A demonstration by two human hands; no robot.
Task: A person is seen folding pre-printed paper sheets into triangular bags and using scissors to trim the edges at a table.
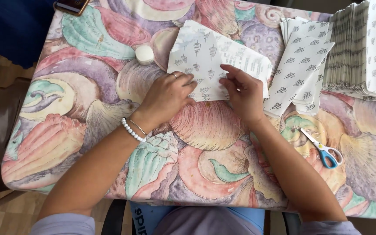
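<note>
A white sheet of paper (205, 56) printed with small grey leaf marks lies partly folded on the shell-patterned tablecloth (88, 100), one flap turned over to show a side with printed text. My left hand (167, 96) presses flat on the paper's lower left part, with a ring on one finger and a white bead bracelet at the wrist. On the lower right part rests my right hand (242, 92), its fingers pinching or pressing the folded edge near the middle.
A stack of the same patterned sheets (303, 65) lies to the right. A large pile of folded papers (362, 52) fills the far right corner. Blue-handled scissors (325, 150) lie at right front. A small white round lid (144, 55) and a phone (71, 6) are at the back left.
</note>
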